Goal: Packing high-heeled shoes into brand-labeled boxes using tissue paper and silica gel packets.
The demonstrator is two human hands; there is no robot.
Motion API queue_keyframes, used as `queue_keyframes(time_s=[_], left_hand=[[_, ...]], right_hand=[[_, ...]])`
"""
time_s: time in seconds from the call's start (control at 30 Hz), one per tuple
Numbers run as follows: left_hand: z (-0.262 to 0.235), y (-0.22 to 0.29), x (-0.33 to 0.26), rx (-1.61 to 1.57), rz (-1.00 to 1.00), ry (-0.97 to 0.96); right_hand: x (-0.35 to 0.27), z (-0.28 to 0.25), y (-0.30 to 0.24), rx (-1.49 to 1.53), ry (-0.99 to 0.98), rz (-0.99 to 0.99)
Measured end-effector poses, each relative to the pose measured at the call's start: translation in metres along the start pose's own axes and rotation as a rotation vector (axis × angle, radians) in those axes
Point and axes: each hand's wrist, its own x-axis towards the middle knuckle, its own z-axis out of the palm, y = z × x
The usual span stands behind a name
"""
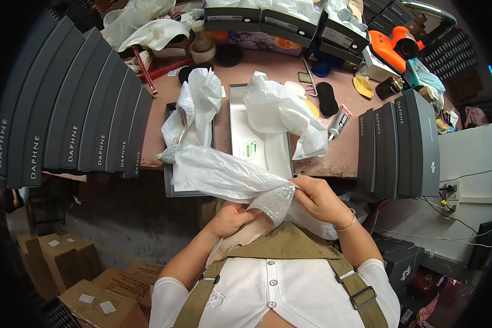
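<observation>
Close to my body is a silver, rhinestone-studded shoe (277, 203) with a beige insole. My left hand (229, 220) is closed around its side. At the shoe's upper edge, my right hand (318, 201) pinches white tissue paper (224, 172), which stretches left across the boxes. More of that paper hangs below my right hand. A second glittery shoe (169, 154) lies to the left, partly wrapped in crumpled tissue (202, 90). Beyond my hands stands an open shoebox (276, 156) with a white inside, a small green-and-white packet and tissue over its right side. A grey box part (170, 180) sits left of it.
Dark shoeboxes stand in rows at the left (65, 109) and right (402, 145) of the pinkish table (344, 156). A glue tube (340, 122), a black oval pad (327, 98) and an orange tool (388, 49) lie on the right. Cardboard cartons (101, 306) are on the floor.
</observation>
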Motion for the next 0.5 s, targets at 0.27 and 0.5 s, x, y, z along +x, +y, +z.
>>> queue_keyframes(time_s=[0.27,0.5], left_hand=[[-0.052,-0.041,0.019,0.594,0.287,0.23],[-0.059,-0.033,0.03,0.697,0.392,0.128]], right_hand=[[0.029,0.002,0.031,-0.064,0.058,0.02],[0.066,0.005,-0.025,-0.32,-0.073,-0.608]])
